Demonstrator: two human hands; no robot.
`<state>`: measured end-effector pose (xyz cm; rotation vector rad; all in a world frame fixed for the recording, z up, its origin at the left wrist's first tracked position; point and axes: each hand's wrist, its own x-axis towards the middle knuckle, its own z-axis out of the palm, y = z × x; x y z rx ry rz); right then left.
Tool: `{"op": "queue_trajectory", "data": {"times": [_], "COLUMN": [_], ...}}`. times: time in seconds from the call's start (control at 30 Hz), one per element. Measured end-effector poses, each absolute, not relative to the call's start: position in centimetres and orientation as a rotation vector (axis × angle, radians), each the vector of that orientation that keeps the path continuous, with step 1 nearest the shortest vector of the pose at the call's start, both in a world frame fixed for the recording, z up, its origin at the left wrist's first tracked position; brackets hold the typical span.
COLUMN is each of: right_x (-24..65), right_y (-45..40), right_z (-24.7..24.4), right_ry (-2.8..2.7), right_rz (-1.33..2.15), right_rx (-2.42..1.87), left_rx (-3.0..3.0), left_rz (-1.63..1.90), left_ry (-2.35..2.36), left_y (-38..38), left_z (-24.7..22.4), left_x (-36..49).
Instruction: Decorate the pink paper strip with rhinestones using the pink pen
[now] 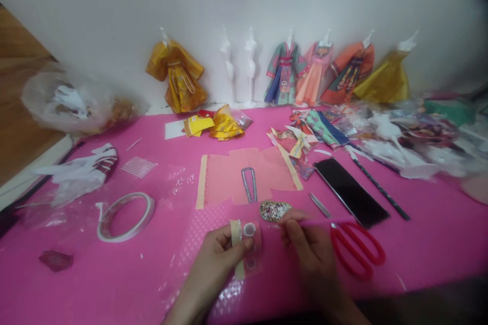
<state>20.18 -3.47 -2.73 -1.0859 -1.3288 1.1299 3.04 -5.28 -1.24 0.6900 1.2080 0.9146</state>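
Observation:
My left hand (217, 254) is closed on a small pink fabric strip (257, 259) with a pale yellow edge. Round pearl-ringed ornaments show on the strip. In my right hand (308, 249) is a thin pink pen-like stick (318, 222), its tip pointing left and a little apart from the strip. Just behind that hand lies an oval tray of glittery beads (273, 210), partly covered by the fingers. Farther back, a flat pink garment piece (224, 172) with pale yellow edges lies spread out, bearing a grey beaded neckline trim (249, 183).
Red-handled scissors (362, 249) and a black phone (351, 190) lie on the right. A white tape roll (127, 218) is on the left. Dressed doll forms (177, 76) and bare white ones (250, 63) line the wall. Plastic-wrapped pieces (404, 137) are heaped at back right.

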Motion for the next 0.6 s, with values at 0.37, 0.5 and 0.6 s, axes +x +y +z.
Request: {"op": "queue_trajectory", "data": {"times": [0.37, 0.5, 0.6], "right_x": [21.4, 23.0, 23.4], "right_y": [-2.2, -1.0, -0.7], "right_z": [-2.2, -2.3, -2.7], "right_ry": [-1.342, -1.388, -1.401], "right_rz": [1.026, 0.97, 0.958], "right_rx": [-1.263, -1.515, -1.529], "left_rx": [0.675, 0.749, 0.756], "left_rz": [0.905, 0.882, 0.878], "left_ry": [1.226, 1.257, 1.247], "left_y": [-5.1, -5.0, -5.0], "left_z": [-1.6, -1.5, -1.5], "left_x": [2.9, 2.8, 2.7]}}
